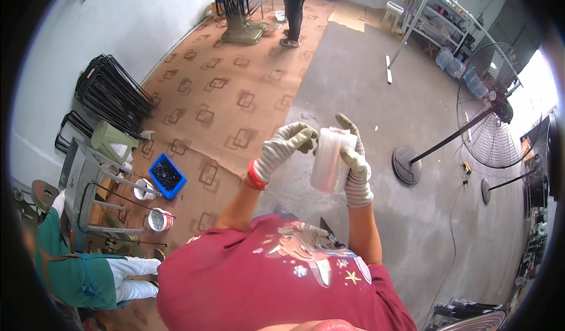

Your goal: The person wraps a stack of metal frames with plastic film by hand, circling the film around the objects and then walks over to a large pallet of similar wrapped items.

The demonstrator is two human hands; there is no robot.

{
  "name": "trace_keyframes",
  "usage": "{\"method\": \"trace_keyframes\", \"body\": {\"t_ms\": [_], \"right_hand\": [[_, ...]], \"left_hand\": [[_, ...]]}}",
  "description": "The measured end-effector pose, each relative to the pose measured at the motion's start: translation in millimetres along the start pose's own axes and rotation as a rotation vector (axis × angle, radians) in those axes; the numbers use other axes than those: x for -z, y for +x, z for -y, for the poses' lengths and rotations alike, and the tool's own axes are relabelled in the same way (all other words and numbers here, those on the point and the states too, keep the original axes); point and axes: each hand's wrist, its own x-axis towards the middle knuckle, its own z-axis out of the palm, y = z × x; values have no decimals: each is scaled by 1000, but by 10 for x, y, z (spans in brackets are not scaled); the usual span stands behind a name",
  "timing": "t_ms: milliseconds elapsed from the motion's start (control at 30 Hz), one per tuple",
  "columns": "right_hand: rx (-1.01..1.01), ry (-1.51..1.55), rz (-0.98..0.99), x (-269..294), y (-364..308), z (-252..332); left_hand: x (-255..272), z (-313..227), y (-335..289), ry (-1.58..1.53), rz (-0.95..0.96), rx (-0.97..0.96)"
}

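In front of my chest I hold a roll of clear plastic film (325,165), tilted nearly upright. My right hand (357,175), in a striped glove with pale green fingers, is wrapped round its right side. Beside the roll's upper left edge is my left hand (287,147), gloved the same way, its fingers bent together in a pinch. What those fingertips hold, if anything, is too small to make out. A red band (255,176) circles my left wrist.
Black bent metal frames (112,92) lean on the left wall. A blue bin (168,176) of small dark parts and white buckets (159,219) stand near a worker in green (82,278). Another person (292,10) stands far off. Right: a pedestal fan (406,165) and a floor cable (453,228).
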Motion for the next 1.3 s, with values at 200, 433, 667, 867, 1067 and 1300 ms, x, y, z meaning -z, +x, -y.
{"method": "trace_keyframes", "body": {"t_ms": [200,433,667,867,1067,1300], "right_hand": [[71,65,-98,344,749,-157],[20,85,-35,792,1572,37],[11,62,39,1523,2478,404],[11,30,48,2082,3078,885],[104,-260,33,2844,3547,852],[-10,-387,-105,3191,4355,1056]], "left_hand": [[88,-130,409,-68,8,11],[-89,-13,1172,80,-126,31],[-332,413,2439,113,-329,-238],[-459,561,3343,99,-322,-235],[-568,384,4073,362,-266,-15],[-100,563,5199,872,-83,-86]]}}
